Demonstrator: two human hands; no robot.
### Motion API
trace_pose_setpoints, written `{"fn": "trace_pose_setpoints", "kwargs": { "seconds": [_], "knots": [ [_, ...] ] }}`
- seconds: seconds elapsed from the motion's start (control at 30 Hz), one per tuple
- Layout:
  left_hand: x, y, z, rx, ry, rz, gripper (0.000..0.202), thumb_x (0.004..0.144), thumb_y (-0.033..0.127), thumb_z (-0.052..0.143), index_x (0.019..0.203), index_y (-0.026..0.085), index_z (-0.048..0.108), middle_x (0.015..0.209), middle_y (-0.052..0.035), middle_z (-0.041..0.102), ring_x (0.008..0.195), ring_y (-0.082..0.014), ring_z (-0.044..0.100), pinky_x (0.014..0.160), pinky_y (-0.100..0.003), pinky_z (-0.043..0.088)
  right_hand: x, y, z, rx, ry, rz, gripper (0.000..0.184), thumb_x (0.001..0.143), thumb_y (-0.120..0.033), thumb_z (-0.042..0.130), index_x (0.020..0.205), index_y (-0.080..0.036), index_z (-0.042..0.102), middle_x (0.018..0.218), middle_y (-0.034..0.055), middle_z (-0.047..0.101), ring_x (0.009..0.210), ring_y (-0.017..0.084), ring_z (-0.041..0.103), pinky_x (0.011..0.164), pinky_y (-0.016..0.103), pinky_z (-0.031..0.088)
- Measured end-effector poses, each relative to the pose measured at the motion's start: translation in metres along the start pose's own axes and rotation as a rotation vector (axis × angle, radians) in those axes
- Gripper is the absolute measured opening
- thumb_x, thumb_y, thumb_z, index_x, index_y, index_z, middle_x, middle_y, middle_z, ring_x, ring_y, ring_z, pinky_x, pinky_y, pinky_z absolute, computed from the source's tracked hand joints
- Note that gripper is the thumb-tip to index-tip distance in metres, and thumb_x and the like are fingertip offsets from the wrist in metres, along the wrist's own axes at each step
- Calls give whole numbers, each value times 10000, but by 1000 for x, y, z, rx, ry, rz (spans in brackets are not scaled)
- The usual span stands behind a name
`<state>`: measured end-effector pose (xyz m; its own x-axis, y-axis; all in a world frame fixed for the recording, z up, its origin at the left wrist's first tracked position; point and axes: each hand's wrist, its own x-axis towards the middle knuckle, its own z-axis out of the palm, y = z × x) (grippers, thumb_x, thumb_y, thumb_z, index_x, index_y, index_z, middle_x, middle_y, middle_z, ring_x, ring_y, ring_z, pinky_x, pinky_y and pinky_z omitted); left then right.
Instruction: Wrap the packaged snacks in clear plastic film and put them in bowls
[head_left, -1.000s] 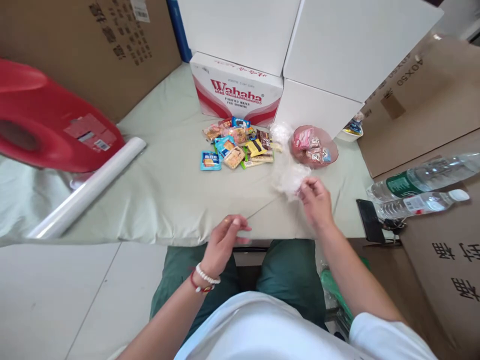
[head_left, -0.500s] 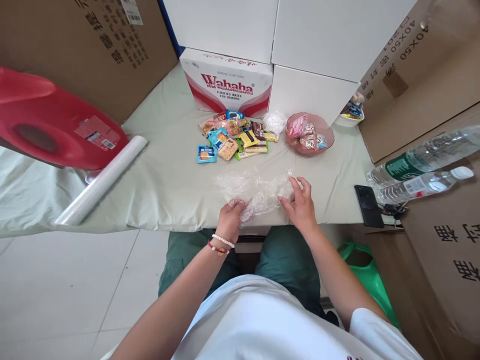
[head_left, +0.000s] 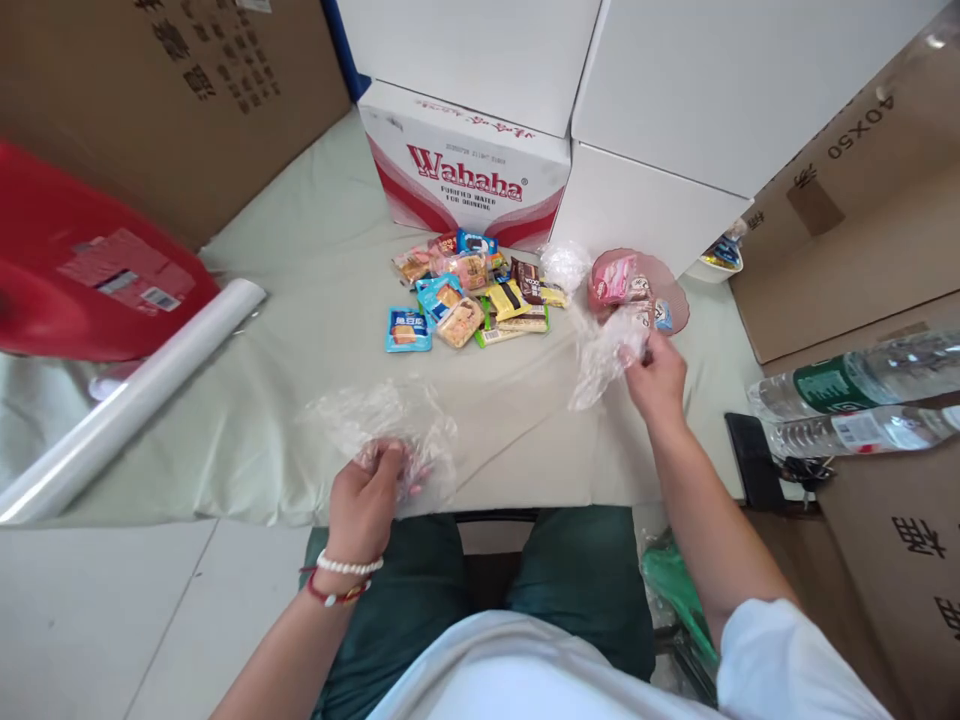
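My left hand (head_left: 365, 503) is closed on a crumpled sheet of clear plastic film (head_left: 375, 420) at the near edge of the table. My right hand (head_left: 658, 374) pinches a second crumpled piece of clear film (head_left: 600, 355) and holds it just in front of a pink bowl (head_left: 676, 300) with wrapped snacks in it. A pile of small snack packets (head_left: 472, 290) lies on the pale green tablecloth (head_left: 315, 300) between my hands and a Wahaha carton (head_left: 465, 180). Another wad of clear film (head_left: 564, 264) rests beside the bowl.
A roll of cling film (head_left: 127, 400) lies at the left beside a red plastic object (head_left: 82, 280). White boxes (head_left: 660, 90) and cardboard cartons (head_left: 862, 190) wall the table. Two water bottles (head_left: 862, 400) and a black phone (head_left: 750, 460) lie at the right.
The film that both hands held together in front of me has come apart into two pieces. My left hand drew left with one, my right hand moved up toward the pink bowl with the other.
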<state>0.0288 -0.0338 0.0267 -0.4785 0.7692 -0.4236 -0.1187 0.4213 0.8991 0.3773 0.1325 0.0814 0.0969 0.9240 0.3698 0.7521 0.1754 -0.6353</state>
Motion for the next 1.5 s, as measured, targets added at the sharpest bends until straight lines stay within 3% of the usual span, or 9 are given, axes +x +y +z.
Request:
{"fn": "trace_pose_setpoints", "kwargs": {
  "seconds": [0.27, 0.43, 0.57, 0.7, 0.8, 0.93, 1.03, 1.3, 1.5],
  "knots": [
    [1, -12, -9, 118, -34, 57, 528, 724, 678, 790, 950, 209, 704, 845, -37, 733, 676, -208, 662, 505, -296, 563, 224, -33, 61, -316, 86, -33, 57, 942, -187, 645, 912, -169, 600, 1130, 136, 607, 1195, 249, 436, 1081, 499, 334],
    [-12, -9, -13, -49, -189, 42, 485, 736, 642, 834, 959, 216, 768, 999, -91, 788, 976, -287, 734, 843, -405, 628, 240, -14, 111, -317, -87, 150, 530, 753, -558, 871, 590, -215, 501, 763, 70, 580, 1215, 320, 470, 1132, 668, 284],
    [-24, 5, -16, -245, -289, -30, 448, 715, 609, 879, 909, 218, 778, 1097, -109, 795, 1214, -337, 689, 1073, -466, 544, 234, -17, 87, -300, -166, 215, 463, 700, -247, 895, 588, -224, 446, 934, 101, 631, 1277, 317, 447, 1169, 671, 136],
    [-30, 13, -10, -455, -347, -60, 384, 721, 515, 911, 873, 216, 724, 1209, -87, 765, 1201, -322, 707, 1037, -450, 560, 193, -36, 31, -124, -78, 54, 357, 631, -167, 925, 687, -249, 582, 1037, 86, 616, 1258, 313, 476, 1197, 532, 205],
    [-38, 11, 2, -588, -379, -84, 373, 730, 397, 931, 886, 212, 648, 1364, -55, 689, 1206, -315, 714, 975, -435, 589, 101, -56, 6, 143, -213, -92, 206, 791, -424, 867, 821, -281, 722, 913, 62, 650, 1004, 270, 582, 1039, 458, 425],
    [-53, 4, 21, -649, -439, -64, 416, 727, 344, 938, 877, 205, 575, 1384, -42, 661, 1169, -287, 731, 986, -429, 584, -55, -78, 24, 578, -868, 317, 543, 814, -753, 719, 929, -223, 758, 930, 72, 746, 881, 246, 668, 802, 401, 538],
    [-65, 2, 25, -641, -479, -75, 449, 692, 301, 958, 917, 221, 578, 1314, -38, 710, 1098, -243, 746, 1009, -405, 560, -132, -88, 50, 779, -863, 471, 499, 704, -651, 856, 911, -213, 738, 874, 27, 734, 797, 183, 640, 753, 317, 516],
    [-70, -2, 15, -772, -486, -299, 576, 835, 728, 688, 1122, 230, 663, 1134, -116, 789, 950, -258, 754, 819, -388, 601, -163, -82, 52, 991, -490, 657, 471, 616, -572, 907, 791, -231, 633, 725, -55, 577, 643, 110, 543, 663, 268, 549],
    [-69, -22, 23, -513, -486, -410, 374, 725, 335, 878, 996, 171, 679, 832, -52, 751, 610, -122, 638, 555, -226, 487, -163, -68, 29, 1082, -388, 780, 595, 560, -588, 942, 862, -251, 557, 793, -49, 636, 630, 121, 638, 524, 232, 543]
  ]
}}
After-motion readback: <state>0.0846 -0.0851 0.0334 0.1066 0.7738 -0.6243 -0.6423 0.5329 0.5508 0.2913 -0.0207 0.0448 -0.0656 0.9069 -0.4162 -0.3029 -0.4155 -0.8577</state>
